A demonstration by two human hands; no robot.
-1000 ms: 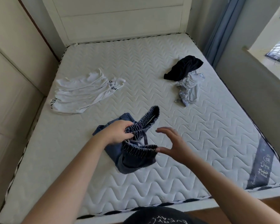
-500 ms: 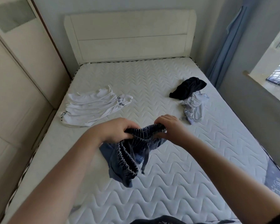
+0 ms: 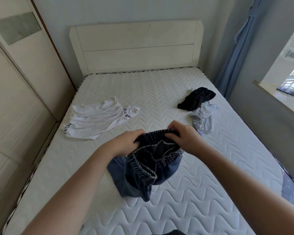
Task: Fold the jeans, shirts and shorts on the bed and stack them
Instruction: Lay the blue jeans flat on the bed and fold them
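Left hand (image 3: 127,143): we grip the elastic waistband of the blue shorts (image 3: 146,170)
Right hand (image 3: 182,136): we pinch the same waistband; shorts hang above the mattress (image 3: 193,192)

Standing against a pale grey wall (image 3: 109,11): white panelled wooden headboard (image 3: 136,46). Hanging right, blue fabric curtain (image 3: 234,53); daylight streaming through bright window (image 3: 288,65).

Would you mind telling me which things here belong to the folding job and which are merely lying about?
Job: denim shorts, gripped at the waistband by left hand and right hand; white shirt; black garment; pale grey garment; bed.
Lying about: cables on windowsill; blue curtain.
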